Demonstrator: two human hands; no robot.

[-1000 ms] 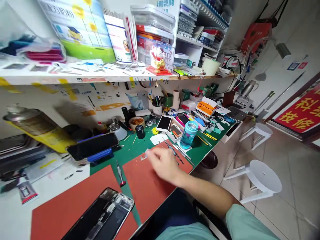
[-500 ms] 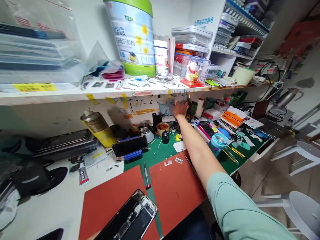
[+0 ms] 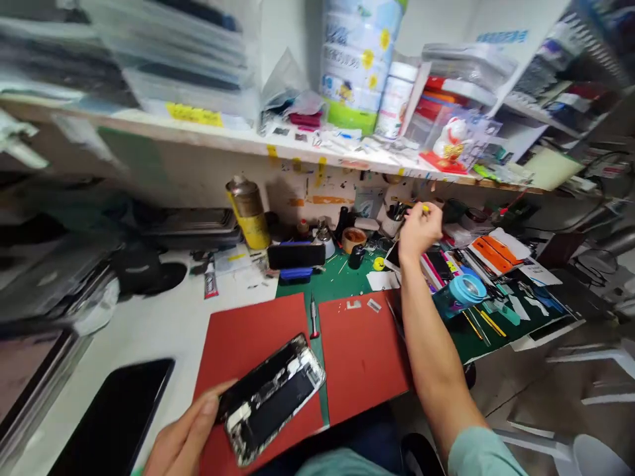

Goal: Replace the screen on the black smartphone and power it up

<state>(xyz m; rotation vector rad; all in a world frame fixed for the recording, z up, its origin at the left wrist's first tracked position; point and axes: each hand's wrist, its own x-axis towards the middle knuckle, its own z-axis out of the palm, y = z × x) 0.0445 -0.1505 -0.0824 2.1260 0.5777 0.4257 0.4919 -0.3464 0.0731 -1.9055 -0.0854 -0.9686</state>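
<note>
Smartphone [image 3: 278,400], opened, pinched in left hand [image 3: 186,430]; screwdriver [image 3: 314,317] ahead, rightward. Right hand [image 3: 421,228] curled, pen cup [image 3: 389,225] just left; I can't tell whether it holds anything.

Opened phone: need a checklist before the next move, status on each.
1. Opened phone gripped: ok, left hand holds one end, internals exposed.
2. Phone supported by the left red mat: cannot tell, it is above it in view, contact unclear.
3. Right hand contents identified: cannot tell, something yellow shows there, too small to name.
4. Screwdriver off the phone: ok, lies apart from it, near the gap between mats.
5. Blue bottle well away from right forearm: not ok, it looks close beside it.
</note>
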